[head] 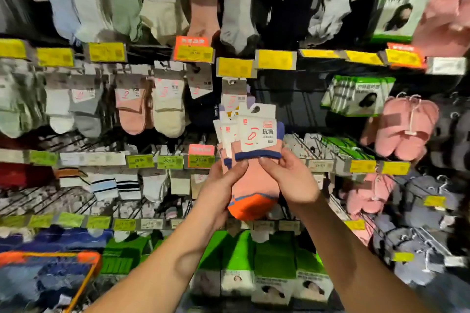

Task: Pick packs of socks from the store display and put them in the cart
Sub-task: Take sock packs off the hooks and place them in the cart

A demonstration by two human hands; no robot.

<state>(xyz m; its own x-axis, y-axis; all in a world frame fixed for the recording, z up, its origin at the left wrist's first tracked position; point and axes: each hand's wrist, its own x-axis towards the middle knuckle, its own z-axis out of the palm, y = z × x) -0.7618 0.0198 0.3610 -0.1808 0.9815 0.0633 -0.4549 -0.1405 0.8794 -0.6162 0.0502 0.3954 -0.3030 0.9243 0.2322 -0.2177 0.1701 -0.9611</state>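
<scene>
Both hands, the left (223, 180) and right (287, 175), grip the fanned pink sock packs (254, 160) before the display hooks (309, 107), and a loose pack could slip before reaching the orange-rimmed cart (86, 279).

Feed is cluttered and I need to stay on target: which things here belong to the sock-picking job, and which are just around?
Part of the job:
- pink-and-orange sock packs, held by both hands
- left hand
- right hand
- orange-rimmed cart, lower left
- hanging sock packs on the display

Just around:
- pink slippers
- green mask boxes
- yellow price tags
</scene>
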